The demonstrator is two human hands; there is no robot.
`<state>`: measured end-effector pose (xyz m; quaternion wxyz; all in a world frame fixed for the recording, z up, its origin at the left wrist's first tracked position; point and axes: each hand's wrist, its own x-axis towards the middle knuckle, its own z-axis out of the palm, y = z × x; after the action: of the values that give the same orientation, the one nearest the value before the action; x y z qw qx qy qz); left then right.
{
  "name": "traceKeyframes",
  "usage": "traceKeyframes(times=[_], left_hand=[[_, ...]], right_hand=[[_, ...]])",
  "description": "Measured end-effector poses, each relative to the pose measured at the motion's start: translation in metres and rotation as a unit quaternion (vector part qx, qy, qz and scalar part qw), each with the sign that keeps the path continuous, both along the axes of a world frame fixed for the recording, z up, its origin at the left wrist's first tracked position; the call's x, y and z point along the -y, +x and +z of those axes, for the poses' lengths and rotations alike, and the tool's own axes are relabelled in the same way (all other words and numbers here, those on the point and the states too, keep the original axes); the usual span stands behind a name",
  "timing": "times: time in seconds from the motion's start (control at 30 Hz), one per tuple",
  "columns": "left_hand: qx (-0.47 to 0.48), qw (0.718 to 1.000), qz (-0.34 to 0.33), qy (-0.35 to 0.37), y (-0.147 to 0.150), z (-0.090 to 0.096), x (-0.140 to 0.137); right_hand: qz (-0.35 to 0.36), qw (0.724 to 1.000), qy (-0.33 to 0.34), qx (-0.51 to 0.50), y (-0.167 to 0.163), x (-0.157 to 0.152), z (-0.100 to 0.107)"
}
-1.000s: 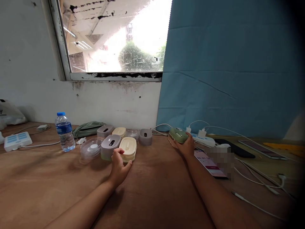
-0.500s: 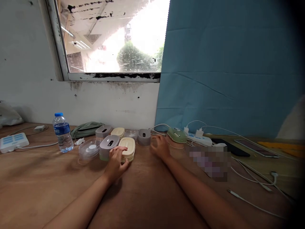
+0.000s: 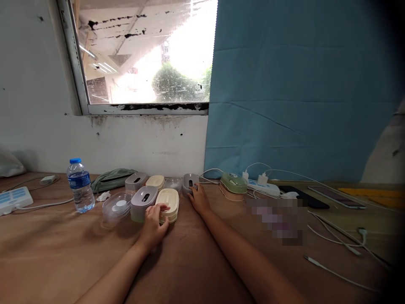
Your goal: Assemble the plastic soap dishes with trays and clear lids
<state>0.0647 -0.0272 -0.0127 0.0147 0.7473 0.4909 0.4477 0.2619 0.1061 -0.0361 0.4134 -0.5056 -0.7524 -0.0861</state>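
Observation:
My left hand (image 3: 155,223) is at the cream oval plastic container (image 3: 169,198), with curled fingers at its top left edge and the thumb at its near side. The container stands on the table, built of stacked layers. Beside it on the left is a lilac oval container (image 3: 144,198) with a dark slot in its top. My right hand (image 3: 200,200) reaches to a grey slotted container (image 3: 189,181) farther back, its parted fingers touching the near right side. Behind the left hand's containers stand another grey container (image 3: 135,179) and a second cream container (image 3: 155,181).
Clear plastic covers (image 3: 118,204) lie to the left, near a water bottle (image 3: 79,185) and a green pouch (image 3: 114,179). On the right are a green case (image 3: 233,183), a power strip (image 3: 262,187), phones (image 3: 335,197) and loose white cables (image 3: 338,272).
My right hand has moved left, from beside the grey container to touching it. My left hand stays at the cream container. The view has tilted slightly upward.

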Motion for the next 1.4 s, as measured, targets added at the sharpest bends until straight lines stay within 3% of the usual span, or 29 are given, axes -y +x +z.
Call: traceKeyframes(times=[0.23, 0.47, 0.6, 0.73, 0.87, 1.27, 1.4], left_hand=[[-0.006, 1.000, 0.006, -0.023, -0.001, -0.002, 0.000], [-0.017, 1.000, -0.002, -0.020, -0.004, -0.004, -0.005], [-0.019, 1.000, -0.014, -0.016, -0.006, -0.005, -0.007], [-0.010, 1.000, -0.029, -0.007, -0.007, -0.005, -0.007], [-0.011, 0.999, -0.036, 0.008, -0.008, -0.006, -0.007], [-0.010, 0.999, -0.041, 0.034, -0.013, -0.003, -0.008], [-0.014, 0.998, -0.046, 0.038, -0.011, 0.000, -0.006]], right_hand=[[0.029, 0.999, 0.016, -0.026, 0.012, 0.015, 0.010], [0.100, 0.995, -0.012, -0.008, 0.061, 0.094, 0.017], [0.174, 0.977, -0.120, 0.006, 0.084, 0.149, 0.025], [0.256, 0.941, -0.217, 0.038, 0.093, 0.181, 0.035], [0.298, 0.918, -0.256, 0.047, 0.097, 0.187, 0.040], [0.254, 0.920, -0.297, 0.032, 0.100, 0.181, 0.039], [0.239, 0.934, -0.262, 0.038, 0.103, 0.180, 0.037]])
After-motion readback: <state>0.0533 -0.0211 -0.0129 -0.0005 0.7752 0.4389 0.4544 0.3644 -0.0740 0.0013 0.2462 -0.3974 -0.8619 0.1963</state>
